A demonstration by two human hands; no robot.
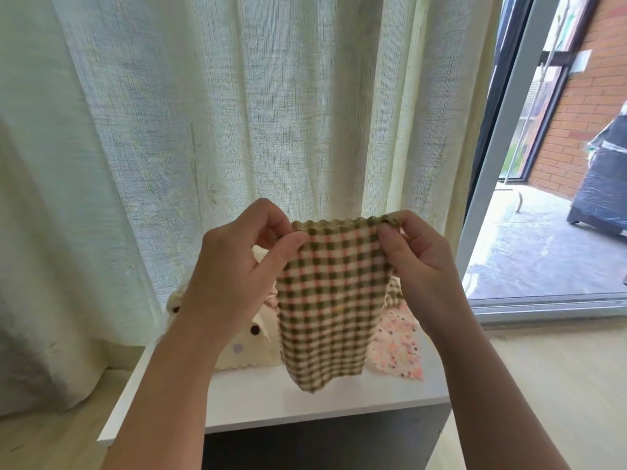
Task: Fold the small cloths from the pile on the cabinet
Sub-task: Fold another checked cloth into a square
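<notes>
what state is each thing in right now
checked cloth, held up, hanging over the cabinet
left hand, pinches its top left corner
right hand, pinches its top right corner
cream dotted cloth, crumpled on cabinet
pink speckled cloth, lying flat on cabinet
curtain, drawn

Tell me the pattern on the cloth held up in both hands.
The held cloth is a green, pink and cream check, clearest in the head view.
</notes>
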